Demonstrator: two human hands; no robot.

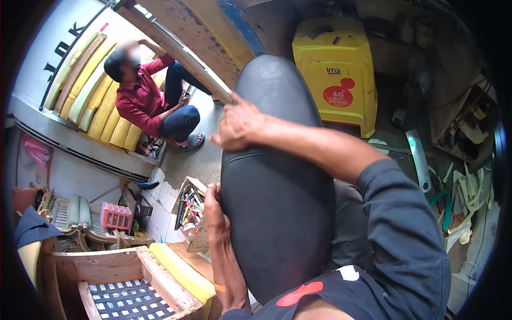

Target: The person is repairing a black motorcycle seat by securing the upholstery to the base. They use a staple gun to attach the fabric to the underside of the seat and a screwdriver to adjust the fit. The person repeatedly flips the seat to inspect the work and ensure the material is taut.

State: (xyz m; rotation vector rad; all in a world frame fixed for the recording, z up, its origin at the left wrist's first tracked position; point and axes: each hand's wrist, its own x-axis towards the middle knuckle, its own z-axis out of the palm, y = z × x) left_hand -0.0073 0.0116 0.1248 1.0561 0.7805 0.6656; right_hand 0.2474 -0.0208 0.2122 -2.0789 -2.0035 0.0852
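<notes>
A long black motorcycle seat (277, 197) stands upright in front of me, its narrower end pointing away and its near end close to my body. My left hand (214, 210) is closed on the seat's left side, with some of its fingers hidden behind the edge. Reaching across the seat from the right, my right hand (238, 124) lies at its upper left edge. The thumb and a finger of that hand are spread apart, and the other fingers are partly hidden. A seam runs across the cover just below it.
A person in a red shirt (140, 98) squats at the far left beside rolled yellow foam (104, 120). A tool box (198, 234) stands left of the seat, above a wooden frame with webbing (101, 258). A yellow plastic stool (333, 58) is at the back right, near a metal ruler (418, 160).
</notes>
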